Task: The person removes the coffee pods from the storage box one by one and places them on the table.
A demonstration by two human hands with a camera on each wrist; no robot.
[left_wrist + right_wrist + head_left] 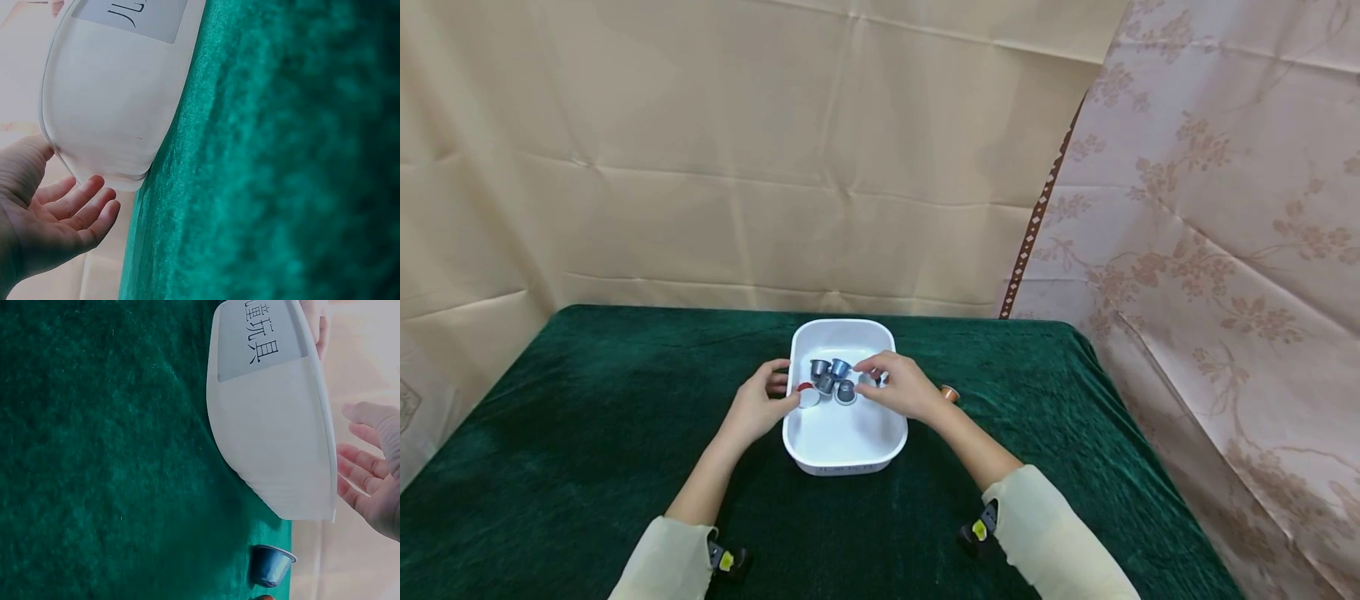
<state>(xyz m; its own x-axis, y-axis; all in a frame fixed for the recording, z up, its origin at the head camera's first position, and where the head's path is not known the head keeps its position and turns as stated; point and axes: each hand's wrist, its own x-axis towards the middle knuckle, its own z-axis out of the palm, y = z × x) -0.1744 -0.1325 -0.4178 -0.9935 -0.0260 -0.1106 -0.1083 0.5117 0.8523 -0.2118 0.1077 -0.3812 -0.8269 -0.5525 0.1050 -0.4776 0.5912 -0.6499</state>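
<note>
Several coffee capsules lie in a white plastic bin (846,437), among them dark blue and grey ones (840,368) in a cluster. At the bin's left rim is my left hand (756,404), its thumb over the edge near a white-lidded capsule (808,397) and its relaxed fingers along the outside. The left wrist view shows those fingers spread at the bin's corner. Over the right side of the bin reaches my right hand (898,385), thumb and fingers apart around a silver-lidded capsule (867,380). In the right wrist view nothing shows between its fingers.
Beyond the bin's right side, an orange capsule (950,392) lies on the green velvet cloth (625,433). A blue capsule (272,565) also stands there in the right wrist view. Beige curtains (775,167) hang behind the table.
</note>
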